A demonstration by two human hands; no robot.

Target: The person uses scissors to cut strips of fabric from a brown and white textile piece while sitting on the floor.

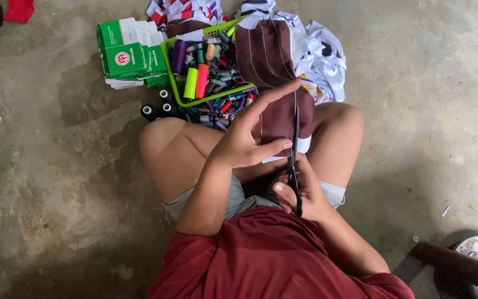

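Trimming in hand: left hand [239,145] clamps the maroon fabric [269,77] while right hand [300,194], closed on black scissors [294,155], likely needs steady tension beside the blades.

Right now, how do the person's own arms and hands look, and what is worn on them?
Both arms are bare from the upper arm down: no sleeves reach the forearms, and no gloves, watch, bracelet or rings are visible. The left hand and the right hand are uncovered, with short, unpainted nails. The dark red shirt ends above the elbows.
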